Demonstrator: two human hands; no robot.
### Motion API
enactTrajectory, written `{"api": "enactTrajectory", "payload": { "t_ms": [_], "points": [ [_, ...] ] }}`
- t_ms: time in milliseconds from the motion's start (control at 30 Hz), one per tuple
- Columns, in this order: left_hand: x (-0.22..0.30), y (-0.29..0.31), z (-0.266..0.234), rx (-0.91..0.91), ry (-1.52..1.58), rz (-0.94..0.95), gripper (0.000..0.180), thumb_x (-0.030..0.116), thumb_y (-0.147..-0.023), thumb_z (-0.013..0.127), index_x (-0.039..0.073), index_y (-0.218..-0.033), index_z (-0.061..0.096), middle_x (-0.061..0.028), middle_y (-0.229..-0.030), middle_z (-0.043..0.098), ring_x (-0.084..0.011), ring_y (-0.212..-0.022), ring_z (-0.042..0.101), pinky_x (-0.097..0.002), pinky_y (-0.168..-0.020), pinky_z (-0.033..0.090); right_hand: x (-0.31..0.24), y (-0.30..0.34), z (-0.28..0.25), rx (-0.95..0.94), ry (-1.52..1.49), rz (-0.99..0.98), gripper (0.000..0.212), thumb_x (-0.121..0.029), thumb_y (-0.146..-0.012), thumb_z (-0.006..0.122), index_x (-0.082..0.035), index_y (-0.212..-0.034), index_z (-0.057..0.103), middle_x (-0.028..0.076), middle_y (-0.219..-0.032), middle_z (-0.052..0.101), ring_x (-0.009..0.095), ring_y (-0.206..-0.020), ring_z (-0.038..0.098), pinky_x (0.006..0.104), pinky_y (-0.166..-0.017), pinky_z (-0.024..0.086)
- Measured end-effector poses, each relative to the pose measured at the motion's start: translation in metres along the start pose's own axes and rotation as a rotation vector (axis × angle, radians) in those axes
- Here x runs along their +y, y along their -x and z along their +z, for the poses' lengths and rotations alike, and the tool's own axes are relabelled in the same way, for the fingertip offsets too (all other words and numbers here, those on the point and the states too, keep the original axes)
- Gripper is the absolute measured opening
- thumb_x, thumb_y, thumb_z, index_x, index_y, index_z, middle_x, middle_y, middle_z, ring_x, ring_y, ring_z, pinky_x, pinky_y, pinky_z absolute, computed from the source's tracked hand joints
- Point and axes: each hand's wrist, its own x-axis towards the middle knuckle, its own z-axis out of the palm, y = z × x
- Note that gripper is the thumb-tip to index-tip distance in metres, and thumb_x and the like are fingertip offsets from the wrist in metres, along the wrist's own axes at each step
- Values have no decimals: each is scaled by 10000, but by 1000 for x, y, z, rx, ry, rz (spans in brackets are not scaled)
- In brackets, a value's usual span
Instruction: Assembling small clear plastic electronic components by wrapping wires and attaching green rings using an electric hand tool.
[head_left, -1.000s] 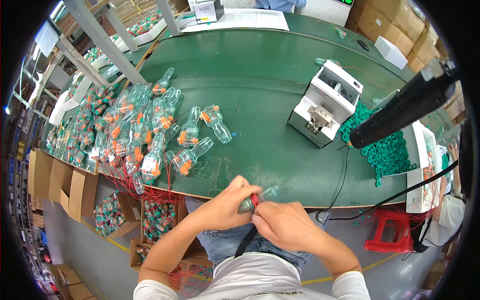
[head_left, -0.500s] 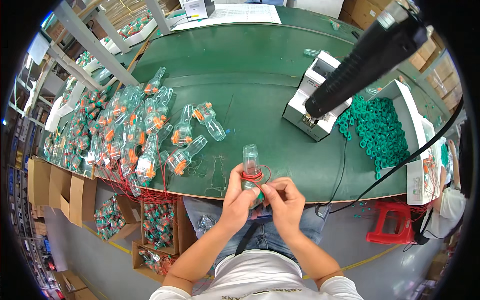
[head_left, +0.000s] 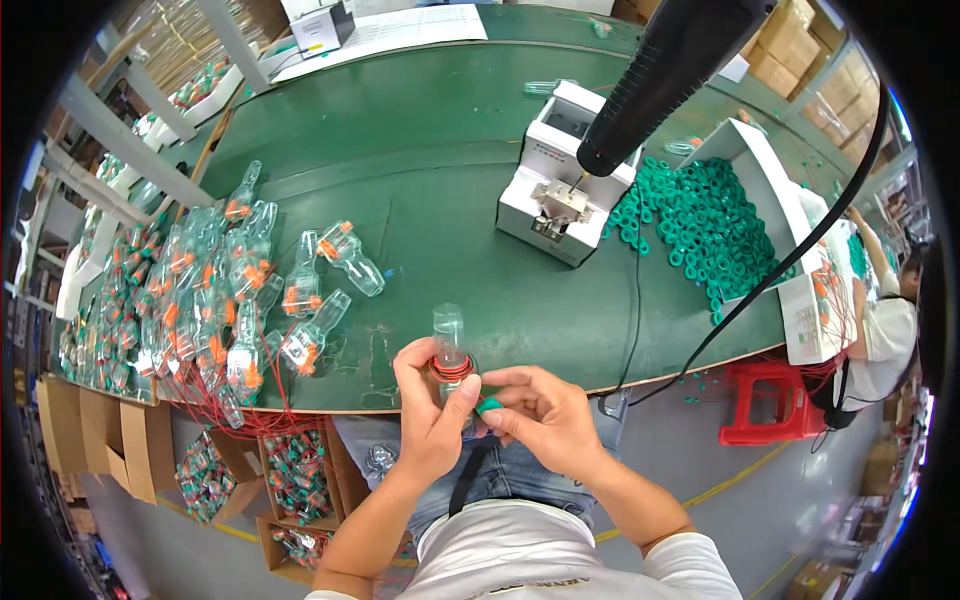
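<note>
My left hand (head_left: 430,425) is closed around a clear plastic bottle-shaped part (head_left: 449,326), held upright at the table's front edge. Red cord (head_left: 453,370) is wound in several turns around its middle, with the left thumb close by. Just to the right, my right hand (head_left: 548,420) pinches a small green piece (head_left: 489,405) between thumb and fingers. Whether that piece is a ring or a cap cannot be made out. The lower end of the clear part is hidden behind my left hand.
Many similar clear parts with orange fittings (head_left: 245,365) and red cords lie at left. A white device (head_left: 550,215) stands beneath a black tool (head_left: 670,80). Green rings (head_left: 705,215) spill from a white box (head_left: 790,210). Cardboard boxes (head_left: 135,430), a red stool (head_left: 770,405) and a co-worker (head_left: 880,340) are around the table.
The view has swung right, so the table's contents sit farther left. A loose loop of red cord now lies wound around the clear part. My right hand has drawn slightly away with the green piece.
</note>
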Motion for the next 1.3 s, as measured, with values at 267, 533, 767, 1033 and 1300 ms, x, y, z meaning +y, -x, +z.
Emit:
{"api": "enactTrajectory", "payload": {
  "t_ms": [267,533,767,1033,1300],
  "points": [
    [11,0,-24,-710,95,-788,363,194,-1007,551,4,-1304,466,-129,-1173,599,-216,-979,656,-395,-845,560,3,-22,-76,-44,35,88,236,-20,-869,710,-25,-1085,615,72,-832,704,121,-649,668,262,-585,542],
    [-7,-16,2,-318,660,-645,463,190,-943,561,25,-1352,420,-147,-1220,565,-311,-1142,612,-530,-867,589,49,-125,-150,523,896,-172,294,-109,-913,631,19,-1178,616,175,-976,664,298,-714,677,403,-597,556],
    [-15,-26,6,-69,541,-590,357,162,-963,596,30,-1284,508,-79,-1103,584,-237,-1015,642,-436,-786,610,46,-95,-105,372,1189,-221,234,-175,-882,646,-9,-973,508,230,-967,581,450,-783,628,535,-681,519],
    [-24,-30,15,3,481,-529,335,195,-973,619,44,-1257,527,-61,-1101,603,-201,-983,645,-370,-760,593,15,-6,-41,-170,34,119,177,-125,-950,676,-10,-1017,560,70,-794,656,99,-634,621,262,-488,478],
    [-22,-23,19,-48,494,-561,376,202,-942,678,48,-1256,538,-51,-1078,614,-165,-908,650,-313,-696,570,38,-8,-30,-124,-351,158,230,-87,-935,694,-4,-1066,525,82,-828,657,123,-636,656,258,-496,550]
  ]
}}
